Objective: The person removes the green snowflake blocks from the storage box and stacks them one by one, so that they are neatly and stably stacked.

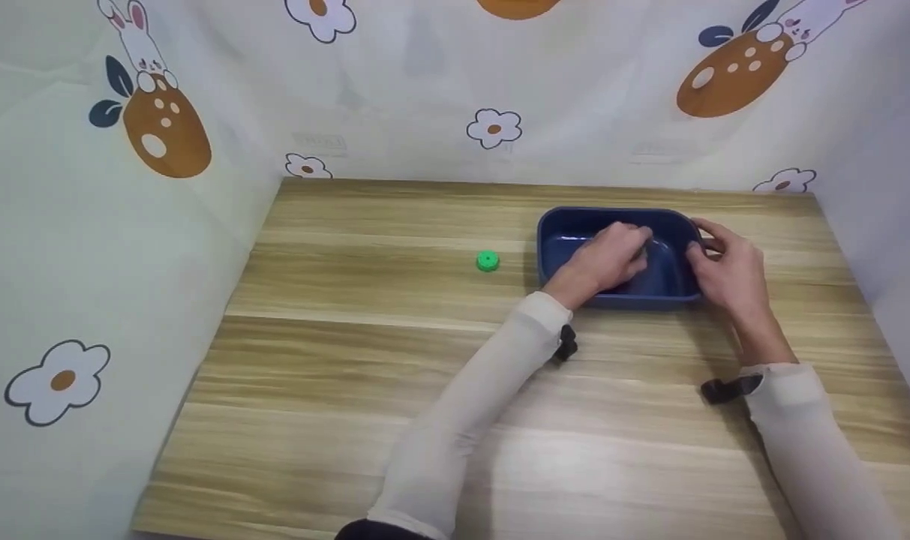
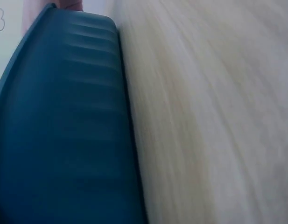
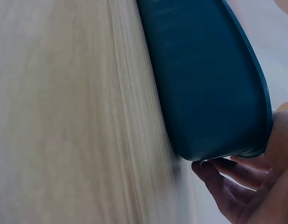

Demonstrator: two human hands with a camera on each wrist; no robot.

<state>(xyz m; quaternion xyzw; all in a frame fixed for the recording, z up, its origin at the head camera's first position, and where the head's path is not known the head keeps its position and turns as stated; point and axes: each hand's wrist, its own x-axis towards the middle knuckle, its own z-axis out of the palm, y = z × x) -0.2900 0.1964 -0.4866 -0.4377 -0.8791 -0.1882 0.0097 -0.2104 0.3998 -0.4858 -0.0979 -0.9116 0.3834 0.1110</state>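
A dark blue open-topped plastic box (image 1: 620, 301) with rounded corners lies on the wooden table. My right hand (image 1: 732, 274) grips its right end, the thumb over the rim and the fingers outside. In the right wrist view, fingers (image 3: 218, 186) curl against the outer end of the box (image 3: 209, 88). My left hand (image 1: 608, 255) reaches over the near rim into the box, its fingers curled and pointing down; I cannot tell whether they hold anything. Only the outer side of the box (image 2: 83, 112) shows in the left wrist view, hiding that hand.
Left of the box, a small green round piece (image 1: 488, 261) with a dark spot at its centre lies on the wooden table (image 1: 364, 360). A light curtain (image 1: 409, 82) printed with flowers and rabbits hangs behind the table's back edge and along the left side.
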